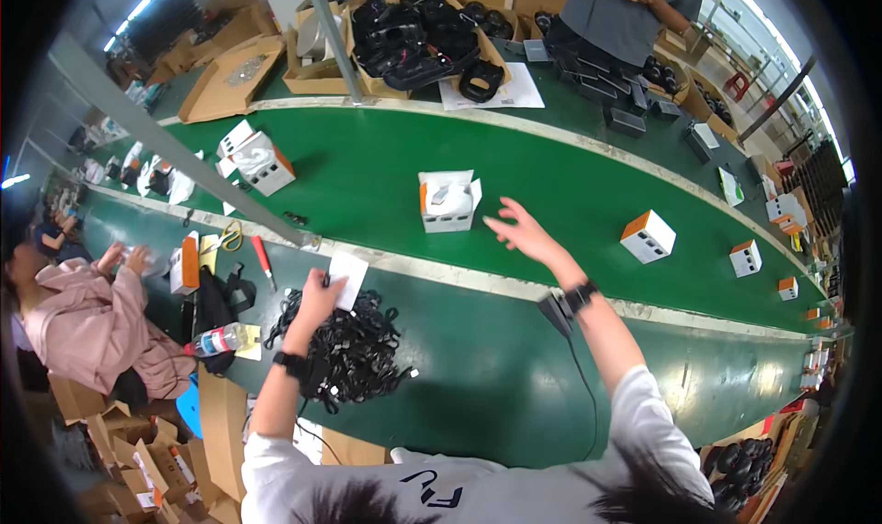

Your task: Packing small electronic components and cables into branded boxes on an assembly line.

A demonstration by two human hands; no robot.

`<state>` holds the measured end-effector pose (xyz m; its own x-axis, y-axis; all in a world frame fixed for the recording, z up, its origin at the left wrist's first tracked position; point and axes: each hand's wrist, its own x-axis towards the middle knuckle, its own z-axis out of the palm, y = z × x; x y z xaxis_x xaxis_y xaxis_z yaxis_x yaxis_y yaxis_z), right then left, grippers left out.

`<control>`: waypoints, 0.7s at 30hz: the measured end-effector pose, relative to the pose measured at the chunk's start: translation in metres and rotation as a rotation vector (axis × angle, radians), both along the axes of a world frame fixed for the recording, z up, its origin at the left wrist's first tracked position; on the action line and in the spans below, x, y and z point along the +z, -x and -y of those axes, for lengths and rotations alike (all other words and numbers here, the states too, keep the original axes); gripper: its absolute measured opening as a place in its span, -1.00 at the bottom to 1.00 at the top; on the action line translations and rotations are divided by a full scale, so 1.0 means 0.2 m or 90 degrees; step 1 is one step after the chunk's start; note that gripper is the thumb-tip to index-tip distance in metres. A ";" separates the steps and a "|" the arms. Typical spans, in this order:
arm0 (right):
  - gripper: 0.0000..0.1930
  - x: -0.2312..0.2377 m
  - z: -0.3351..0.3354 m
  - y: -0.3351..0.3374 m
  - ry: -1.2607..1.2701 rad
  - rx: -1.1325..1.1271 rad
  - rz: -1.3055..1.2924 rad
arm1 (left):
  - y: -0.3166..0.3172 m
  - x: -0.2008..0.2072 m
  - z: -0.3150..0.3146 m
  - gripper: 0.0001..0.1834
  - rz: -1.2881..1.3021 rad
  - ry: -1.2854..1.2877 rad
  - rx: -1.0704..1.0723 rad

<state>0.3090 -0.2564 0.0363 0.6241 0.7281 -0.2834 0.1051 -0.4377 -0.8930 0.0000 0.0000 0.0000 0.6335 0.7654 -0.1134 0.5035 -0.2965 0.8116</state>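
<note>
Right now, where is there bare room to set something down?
On the near table: between the black cable pile and the thin cord, and right of that cord. The green belt is mostly bare between the left open box and middle open box. Crowded: the table's left, with cable pile, bottle and scissors.

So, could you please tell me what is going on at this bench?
The person's left hand holds a white card by a pile of black cables on the table. The right hand is open and empty, stretched out near an open white and orange box on the green belt. Closed boxes stand farther right along it. At the left, a co-worker in pink has both hands raised.
</note>
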 end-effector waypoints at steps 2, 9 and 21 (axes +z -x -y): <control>-0.13 -0.03 -0.28 0.02 -0.019 -0.031 -0.007 | 0.27 0.10 -0.02 -0.64 -0.028 0.041 0.068; -0.58 -0.15 -0.35 -0.13 0.087 -0.093 0.032 | 1.28 0.01 0.22 -0.70 -0.054 0.083 0.364; -0.74 0.01 -0.15 0.04 -0.044 -0.019 0.112 | 2.39 -0.29 0.70 -0.72 -0.168 0.268 0.755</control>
